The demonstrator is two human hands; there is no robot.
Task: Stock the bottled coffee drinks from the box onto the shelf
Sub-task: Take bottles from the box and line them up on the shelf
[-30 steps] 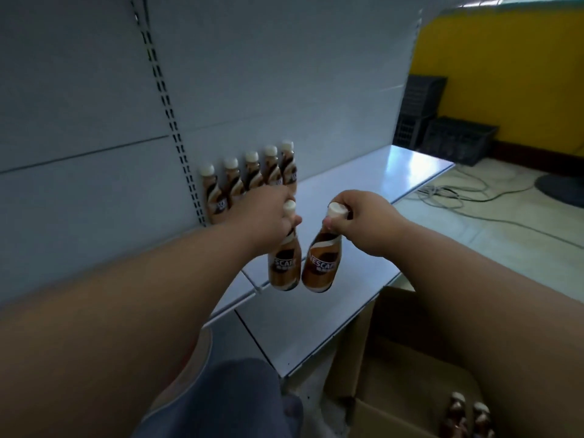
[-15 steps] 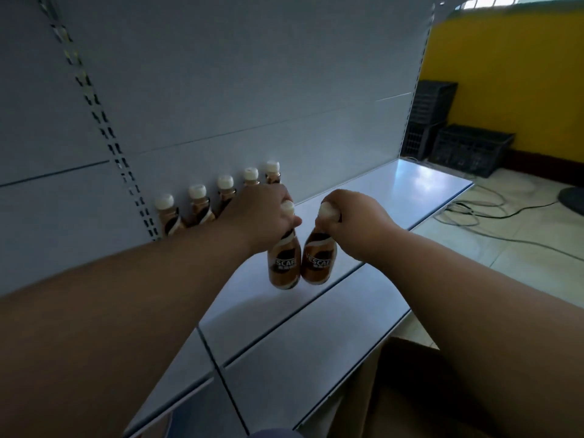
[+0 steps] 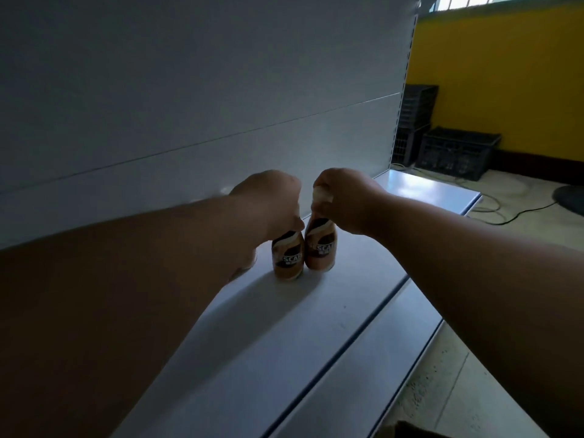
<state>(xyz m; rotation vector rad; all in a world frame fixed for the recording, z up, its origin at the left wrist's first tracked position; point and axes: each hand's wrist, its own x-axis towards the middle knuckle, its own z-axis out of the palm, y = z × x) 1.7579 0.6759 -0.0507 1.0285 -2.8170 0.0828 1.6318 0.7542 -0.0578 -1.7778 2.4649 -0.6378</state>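
Observation:
Two brown bottled coffee drinks stand side by side on the white shelf (image 3: 316,336), close to the back panel. My left hand (image 3: 268,200) grips the top of the left bottle (image 3: 288,259); its cap is hidden under my fingers. My right hand (image 3: 344,199) holds the white cap of the right bottle (image 3: 321,249). Both bottles look upright, their bases on or just above the shelf. My left forearm hides the earlier row of bottles. A corner of the cardboard box (image 3: 407,430) shows at the bottom edge.
The grey back panel (image 3: 189,90) rises right behind the bottles. The shelf runs on to the right. Black plastic crates (image 3: 455,150) stand against a yellow wall, with cables (image 3: 505,210) on the tiled floor.
Both hands have carried the bottles forward and down to the shelf by the back panel. The view has swung right, so the earlier bottle row and the box have dropped out of sight.

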